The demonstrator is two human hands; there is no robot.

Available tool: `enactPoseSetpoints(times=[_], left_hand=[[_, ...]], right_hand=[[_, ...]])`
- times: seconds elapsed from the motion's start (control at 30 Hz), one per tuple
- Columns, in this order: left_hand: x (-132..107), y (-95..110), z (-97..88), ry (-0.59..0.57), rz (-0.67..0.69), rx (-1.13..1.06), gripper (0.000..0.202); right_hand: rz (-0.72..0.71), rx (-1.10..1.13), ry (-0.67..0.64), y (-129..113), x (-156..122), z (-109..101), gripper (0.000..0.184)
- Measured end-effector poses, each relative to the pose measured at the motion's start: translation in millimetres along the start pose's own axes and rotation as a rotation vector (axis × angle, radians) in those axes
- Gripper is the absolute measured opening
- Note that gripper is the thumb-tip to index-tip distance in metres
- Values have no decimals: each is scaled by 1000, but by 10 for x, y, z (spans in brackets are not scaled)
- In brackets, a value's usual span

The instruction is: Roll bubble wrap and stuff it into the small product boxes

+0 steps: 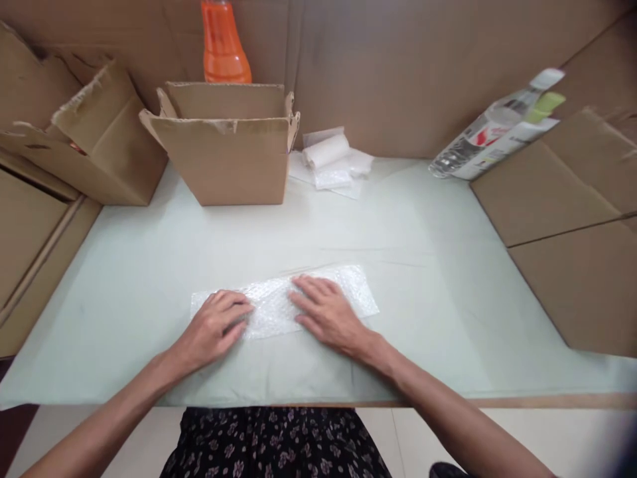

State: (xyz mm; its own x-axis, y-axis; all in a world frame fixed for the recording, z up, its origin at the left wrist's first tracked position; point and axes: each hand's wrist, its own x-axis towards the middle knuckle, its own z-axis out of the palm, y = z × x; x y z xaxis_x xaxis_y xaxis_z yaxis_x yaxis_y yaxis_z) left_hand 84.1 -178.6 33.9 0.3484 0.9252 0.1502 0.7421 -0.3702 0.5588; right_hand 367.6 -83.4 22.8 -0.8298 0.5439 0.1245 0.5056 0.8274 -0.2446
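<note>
A long strip of clear bubble wrap [271,309] lies flat near the front of the cloth-covered table. On its left part rests my left hand [213,328], fingers slightly bent and apart, pointing to the right. My right hand [326,312] lies on the strip right of its middle, fingers spread and touching the plastic. Neither hand grips anything. Parts of the strip are hidden under both hands, while its right end shows beyond my right hand.
An open cardboard box [239,159] stands at the back, an orange bottle [226,50] behind it. More bubble wrap [328,159] is piled beside it. Further cardboard boxes [114,139] stand at left. A plastic bottle [490,129] leans near a box [572,199] at right.
</note>
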Motion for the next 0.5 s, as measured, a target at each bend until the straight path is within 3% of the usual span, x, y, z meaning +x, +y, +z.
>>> enactPoseSetpoints(times=[0.1, 0.2, 0.27, 0.37, 0.5], left_hand=[[-98, -142, -168, 69, -27, -93, 28], [-272, -185, -241, 236, -112, 66, 27], [-361, -166, -194, 262, -175, 185, 25], [-398, -121, -88, 214, -223, 283, 26], [-298, 8, -74, 259, -279, 201, 27]], right_hand=[[310, -113, 106, 356, -443, -123, 35], [556, -214, 215, 608, -739, -277, 38], [667, -273, 201, 638, -756, -301, 42], [767, -289, 159, 602, -638, -245, 43], [831, -42, 236, 603, -575, -295, 27]])
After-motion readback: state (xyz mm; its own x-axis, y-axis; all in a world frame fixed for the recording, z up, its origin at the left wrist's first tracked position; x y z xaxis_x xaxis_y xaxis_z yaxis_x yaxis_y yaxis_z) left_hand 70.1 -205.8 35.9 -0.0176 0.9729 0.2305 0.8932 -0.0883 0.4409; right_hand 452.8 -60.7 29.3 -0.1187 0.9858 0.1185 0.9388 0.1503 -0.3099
